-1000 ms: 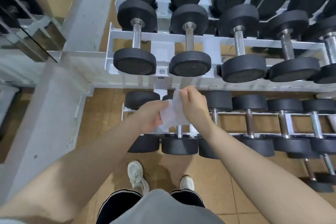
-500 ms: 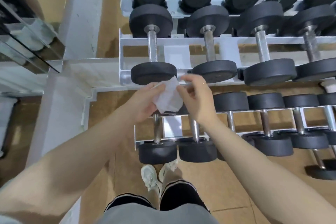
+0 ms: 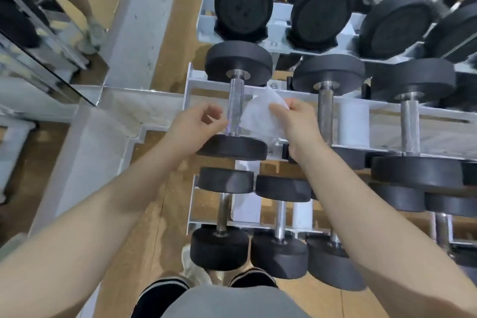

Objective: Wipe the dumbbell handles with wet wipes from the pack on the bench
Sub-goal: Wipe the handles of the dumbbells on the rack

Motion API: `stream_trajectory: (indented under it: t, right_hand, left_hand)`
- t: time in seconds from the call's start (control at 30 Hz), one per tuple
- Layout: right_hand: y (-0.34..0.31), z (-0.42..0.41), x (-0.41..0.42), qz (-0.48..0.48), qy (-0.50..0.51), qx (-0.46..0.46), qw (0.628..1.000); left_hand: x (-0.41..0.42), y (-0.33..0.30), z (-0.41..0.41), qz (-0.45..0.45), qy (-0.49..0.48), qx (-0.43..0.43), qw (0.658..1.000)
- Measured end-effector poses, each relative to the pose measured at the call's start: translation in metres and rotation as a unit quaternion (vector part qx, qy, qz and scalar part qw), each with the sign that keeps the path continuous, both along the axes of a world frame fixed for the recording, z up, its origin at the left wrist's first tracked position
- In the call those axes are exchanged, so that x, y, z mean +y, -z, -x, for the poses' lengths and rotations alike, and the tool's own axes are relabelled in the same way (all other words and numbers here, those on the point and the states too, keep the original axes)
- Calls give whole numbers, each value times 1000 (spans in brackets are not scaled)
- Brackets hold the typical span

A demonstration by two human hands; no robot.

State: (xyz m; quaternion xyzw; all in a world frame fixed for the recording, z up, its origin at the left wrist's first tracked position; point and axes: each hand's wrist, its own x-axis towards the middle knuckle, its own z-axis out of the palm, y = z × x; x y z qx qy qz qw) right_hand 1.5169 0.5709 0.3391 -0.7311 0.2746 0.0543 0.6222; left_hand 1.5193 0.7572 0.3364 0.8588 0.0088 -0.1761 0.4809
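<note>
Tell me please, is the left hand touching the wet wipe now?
Apart. In the head view the left hand is left of the dumbbell handle, and only the right hand pinches the wet wipe.

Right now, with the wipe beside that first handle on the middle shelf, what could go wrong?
1. Only the right hand pinches the wet wipe; the left hand holds nothing, so the loose sheet may bunch and miss part of the knurled handle.
2. The wipe may snag on the knurling and tear.
3. Fingers could get nipped between handle and rack rail.
</note>
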Motion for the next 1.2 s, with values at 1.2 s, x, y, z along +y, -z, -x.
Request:
stream_trajectory:
  t: [1.2]
  right_hand:
    - [52,-110,-9,525,-586,-412,460]
  left_hand:
    - [20,34,-57,-42,196,179,963]
